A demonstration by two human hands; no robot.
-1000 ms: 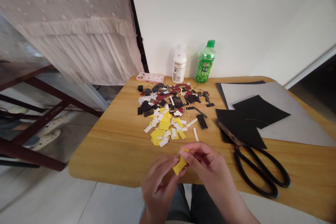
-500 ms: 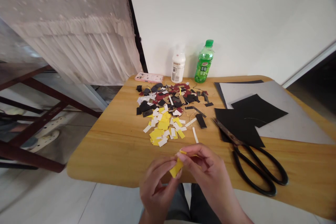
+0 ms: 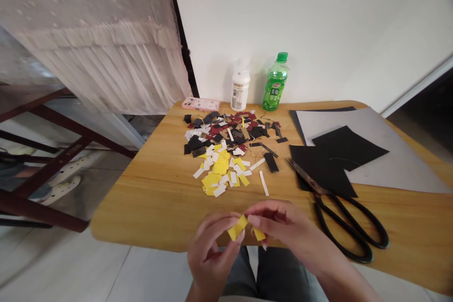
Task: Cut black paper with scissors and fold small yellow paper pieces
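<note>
My left hand (image 3: 214, 247) pinches a small piece of yellow paper (image 3: 237, 228) between thumb and fingers, over the table's front edge. Close beside it, my right hand (image 3: 278, 222) is closed on a second yellow paper piece (image 3: 259, 234), which shows below its fingers. Beyond my hands lies a heap of yellow and white paper scraps (image 3: 221, 165). It borders a pile of black, dark red and white scraps (image 3: 226, 130). Black-handled scissors (image 3: 320, 192) rest to the right of my right hand, their blade tips on black sheets.
Black paper (image 3: 322, 165) overlaps a large grey sheet (image 3: 385, 170) at the right of the wooden table (image 3: 141, 198). A green bottle (image 3: 275, 85), a white bottle (image 3: 240, 89) and a pink phone (image 3: 201, 104) are along the back by the wall. A dark wooden chair (image 3: 53, 160) stands left.
My right hand has moved slightly apart from the left and now shows its own yellow paper piece. My left hand keeps its piece in nearly the same spot.
</note>
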